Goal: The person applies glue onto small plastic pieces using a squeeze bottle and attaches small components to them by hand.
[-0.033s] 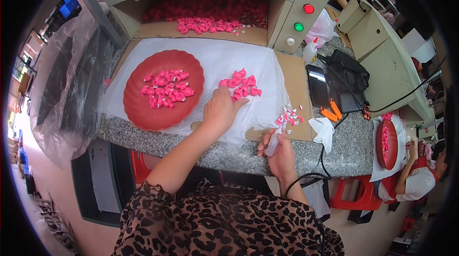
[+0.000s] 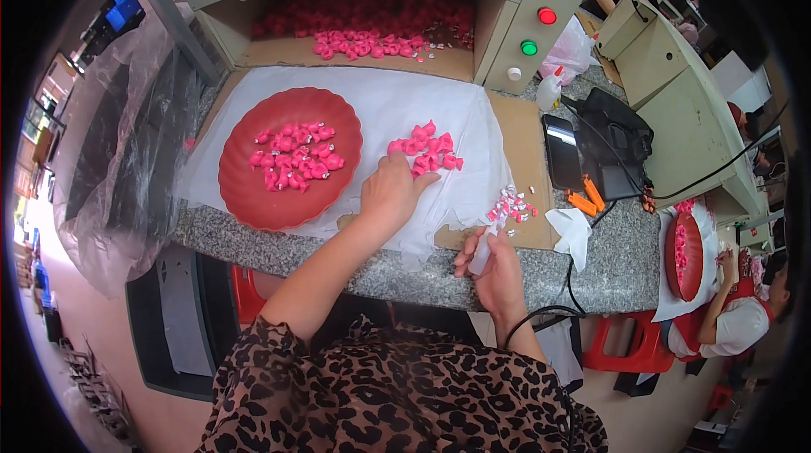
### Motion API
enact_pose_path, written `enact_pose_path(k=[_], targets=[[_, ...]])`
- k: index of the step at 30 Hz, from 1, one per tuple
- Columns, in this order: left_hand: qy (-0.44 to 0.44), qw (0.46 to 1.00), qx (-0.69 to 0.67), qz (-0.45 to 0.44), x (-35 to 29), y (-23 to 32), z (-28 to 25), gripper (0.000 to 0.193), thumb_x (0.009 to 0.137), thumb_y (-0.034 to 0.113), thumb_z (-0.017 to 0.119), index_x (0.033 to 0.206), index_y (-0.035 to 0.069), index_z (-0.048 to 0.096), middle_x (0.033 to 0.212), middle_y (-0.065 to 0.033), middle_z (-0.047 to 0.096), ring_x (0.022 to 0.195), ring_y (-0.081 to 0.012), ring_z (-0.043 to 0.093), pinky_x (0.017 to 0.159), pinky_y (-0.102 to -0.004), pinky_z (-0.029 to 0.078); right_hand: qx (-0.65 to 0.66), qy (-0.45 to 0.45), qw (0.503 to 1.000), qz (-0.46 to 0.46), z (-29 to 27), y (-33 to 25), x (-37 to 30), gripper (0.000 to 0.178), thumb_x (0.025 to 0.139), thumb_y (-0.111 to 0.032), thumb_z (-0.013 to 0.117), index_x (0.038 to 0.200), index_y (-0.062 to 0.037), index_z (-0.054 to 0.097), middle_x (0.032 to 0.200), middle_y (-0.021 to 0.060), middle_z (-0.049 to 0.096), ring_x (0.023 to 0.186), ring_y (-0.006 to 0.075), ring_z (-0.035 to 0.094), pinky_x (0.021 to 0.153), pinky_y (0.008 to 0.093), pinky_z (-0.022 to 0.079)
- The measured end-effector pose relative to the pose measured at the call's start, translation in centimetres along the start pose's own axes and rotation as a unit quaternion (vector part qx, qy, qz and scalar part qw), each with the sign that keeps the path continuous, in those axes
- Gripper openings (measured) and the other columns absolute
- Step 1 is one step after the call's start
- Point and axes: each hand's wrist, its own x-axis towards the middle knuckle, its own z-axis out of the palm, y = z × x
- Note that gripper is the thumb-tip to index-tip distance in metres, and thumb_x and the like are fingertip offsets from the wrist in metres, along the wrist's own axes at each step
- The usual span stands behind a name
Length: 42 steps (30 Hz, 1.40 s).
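Observation:
My left hand (image 2: 389, 195) reaches over the white sheet to a small pile of pink figurine-like pieces (image 2: 429, 142). Its fingers curl down among the nearest pieces, with the thumb pointing right. The fingertips are hidden, so whatever they grip cannot be made out. By the table's front edge, my right hand (image 2: 498, 271) is wrapped round a small translucent squeeze bottle (image 2: 482, 254), tilted with its tip up. Just beyond that tip lies a heap of tiny pink and white-silver bits (image 2: 514, 206). At the left, a red scalloped plate (image 2: 245, 204) holds several pink pieces with silvery spots.
Behind the sheet stands a grey box-shaped machine (image 2: 507, 39) with many pink pieces inside its opening. To the right lie a phone (image 2: 561, 149), a black bag (image 2: 612, 140), orange-handled tool (image 2: 583, 202), white tissue (image 2: 570, 233) and white bottle (image 2: 549, 91). A co-worker (image 2: 731, 318) sits far right.

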Motion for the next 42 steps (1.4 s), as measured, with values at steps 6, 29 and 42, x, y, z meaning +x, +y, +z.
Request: enact_pose_path(k=[6,29,42], targets=[[-0.008,0.997,-0.066,0.05,-0.9,-0.9,0.3,0.031,0.075,0.02,0.06,0.094,-0.003,0.05,0.087,-0.0169,0.054,0.075,-0.031,0.055,0.064,-0.0387,0.045,-0.144,-0.003,0.988,-0.061,-1.3,-0.7,0.1,0.025,0.083,-0.017,0.049,0.101,-0.0005,0.045,0.069,0.0072,0.052,0.062,0.0142,0.053,0.052,0.0237,0.045],[0.0,0.875,-0.481,0.049,-6.2,-0.9,4.2,0.025,0.073,-0.003,0.059,0.097,-0.001,0.057,0.099,-0.0082,0.051,0.082,-0.013,0.055,0.07,-0.023,0.047,-0.347,0.025,0.876,-0.333,-1.5,0.6,0.2,0.019,0.079,-0.007,0.056,0.091,0.0007,0.044,0.089,0.0106,0.045,0.073,0.0154,0.047,0.062,0.0234,0.042],[0.01,0.892,-0.449,0.056,-6.4,-0.8,4.0,0.023,0.072,-0.002,0.06,0.095,-0.001,0.058,0.097,-0.0086,0.052,0.079,-0.0136,0.056,0.068,-0.023,0.048,-0.408,0.026,0.839,-0.359,-2.1,0.9,0.4,0.018,0.077,-0.007,0.057,0.088,0.0006,0.045,0.083,0.012,0.047,0.073,0.0189,0.047,0.065,0.0266,0.039]])
